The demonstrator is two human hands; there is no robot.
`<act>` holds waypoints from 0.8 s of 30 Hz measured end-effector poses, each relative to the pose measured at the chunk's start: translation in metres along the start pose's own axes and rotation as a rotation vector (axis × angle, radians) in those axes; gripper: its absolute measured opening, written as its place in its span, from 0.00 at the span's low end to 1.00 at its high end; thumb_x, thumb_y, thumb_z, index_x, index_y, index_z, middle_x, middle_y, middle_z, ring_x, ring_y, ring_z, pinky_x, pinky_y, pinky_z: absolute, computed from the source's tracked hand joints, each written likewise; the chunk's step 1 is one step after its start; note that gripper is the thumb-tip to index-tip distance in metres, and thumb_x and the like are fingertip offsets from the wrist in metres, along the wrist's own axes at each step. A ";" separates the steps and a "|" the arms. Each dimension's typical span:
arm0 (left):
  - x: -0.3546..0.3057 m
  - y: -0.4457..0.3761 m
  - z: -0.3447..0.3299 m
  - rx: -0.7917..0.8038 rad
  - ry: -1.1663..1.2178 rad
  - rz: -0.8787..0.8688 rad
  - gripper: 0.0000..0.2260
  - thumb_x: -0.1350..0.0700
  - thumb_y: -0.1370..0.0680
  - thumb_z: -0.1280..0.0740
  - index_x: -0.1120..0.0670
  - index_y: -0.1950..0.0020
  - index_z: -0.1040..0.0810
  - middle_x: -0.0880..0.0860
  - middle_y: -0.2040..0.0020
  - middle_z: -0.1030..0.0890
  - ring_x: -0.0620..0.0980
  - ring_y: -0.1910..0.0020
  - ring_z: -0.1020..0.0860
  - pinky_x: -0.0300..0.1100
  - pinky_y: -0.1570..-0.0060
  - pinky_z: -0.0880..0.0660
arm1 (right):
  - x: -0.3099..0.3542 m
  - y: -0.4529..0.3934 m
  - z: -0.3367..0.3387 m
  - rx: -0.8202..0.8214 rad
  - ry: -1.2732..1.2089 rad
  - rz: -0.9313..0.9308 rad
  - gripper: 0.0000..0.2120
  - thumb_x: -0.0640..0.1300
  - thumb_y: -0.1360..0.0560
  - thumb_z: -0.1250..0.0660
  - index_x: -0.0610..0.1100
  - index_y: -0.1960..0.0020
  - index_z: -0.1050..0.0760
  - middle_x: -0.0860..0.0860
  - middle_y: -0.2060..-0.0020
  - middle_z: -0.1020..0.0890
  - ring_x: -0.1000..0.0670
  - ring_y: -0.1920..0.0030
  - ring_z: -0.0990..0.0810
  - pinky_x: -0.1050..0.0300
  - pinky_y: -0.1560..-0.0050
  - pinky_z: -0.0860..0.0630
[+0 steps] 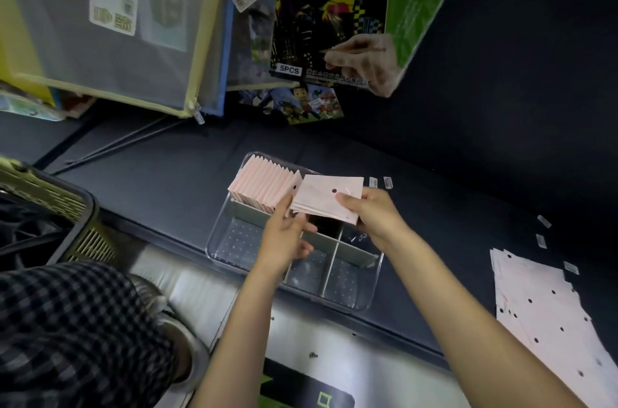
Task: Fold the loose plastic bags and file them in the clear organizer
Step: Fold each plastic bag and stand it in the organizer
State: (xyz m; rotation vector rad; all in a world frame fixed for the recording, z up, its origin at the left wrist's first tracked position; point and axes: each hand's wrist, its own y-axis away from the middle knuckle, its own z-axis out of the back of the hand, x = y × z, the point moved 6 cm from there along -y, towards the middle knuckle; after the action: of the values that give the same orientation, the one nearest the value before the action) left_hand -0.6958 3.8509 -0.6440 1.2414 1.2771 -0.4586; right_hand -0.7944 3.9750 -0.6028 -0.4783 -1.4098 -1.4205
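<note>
Presently, folded bag: a pale pink plastic bag (329, 197) folded into a flat square of several layers, with a dark round punch hole near its middle; it is held above the far part of the clear organizer.
Filed bags: a row of the same pink folded bags (264, 185) stands on edge in the organizer's far-left compartment, packed close like cards.
Clear organizer: a transparent tray (219, 240) with pale dividers and a dotted floor, resting on the dark counter (451, 223); its near compartments hold nothing visible.
Loose bags: a flat pile of unfolded pink bags with dark holes (548, 314) lies on the counter well to the right of the organizer.
Right hand: the right hand (374, 217) pinches the folded bag's right edge, thumb on top.
Left hand: the left hand (287, 233) has its fingers curled under the bag's left edge, fingertips touching the filed row.
Surroundings: a slatted basket (67, 207) sits at the left; mesh zipper pouches (110, 23) hang behind.
</note>
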 end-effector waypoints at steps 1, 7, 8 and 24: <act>0.001 0.000 0.001 0.006 0.000 -0.003 0.25 0.63 0.20 0.40 0.44 0.26 0.39 0.55 0.59 0.19 0.44 0.76 0.27 0.36 0.73 0.27 | 0.002 0.000 0.000 -0.050 0.061 0.034 0.10 0.38 0.26 0.32 0.37 0.45 0.21 0.51 0.60 0.18 0.56 0.64 0.22 0.69 0.68 0.27; 0.001 -0.002 0.005 0.004 -0.173 -0.118 0.28 0.68 0.25 0.33 0.46 0.30 0.32 0.54 0.62 0.22 0.46 0.72 0.27 0.37 0.70 0.26 | 0.032 0.002 -0.014 -0.221 0.681 0.292 0.13 0.41 0.27 0.34 0.38 0.43 0.24 0.43 0.48 0.18 0.43 0.48 0.21 0.56 0.53 0.25; 0.001 -0.003 0.006 0.000 -0.217 -0.133 0.27 0.67 0.25 0.32 0.47 0.30 0.31 0.54 0.63 0.23 0.45 0.72 0.28 0.37 0.70 0.27 | 0.037 0.001 -0.019 -0.225 0.722 0.305 0.14 0.40 0.27 0.35 0.37 0.44 0.26 0.41 0.48 0.19 0.41 0.47 0.22 0.53 0.51 0.25; 0.006 -0.009 0.016 -0.113 -0.445 -0.164 0.22 0.53 0.26 0.28 0.46 0.33 0.28 0.50 0.70 0.24 0.48 0.67 0.23 0.39 0.63 0.29 | 0.029 -0.008 -0.049 -0.233 0.870 0.244 0.21 0.57 0.22 0.49 0.42 0.48 0.27 0.42 0.51 0.19 0.39 0.50 0.22 0.51 0.56 0.30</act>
State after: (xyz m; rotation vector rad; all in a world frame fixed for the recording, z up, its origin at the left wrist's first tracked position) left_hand -0.6938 3.8366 -0.6564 0.8800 1.0088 -0.7261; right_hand -0.7945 3.9183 -0.5938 -0.1240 -0.4756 -1.3459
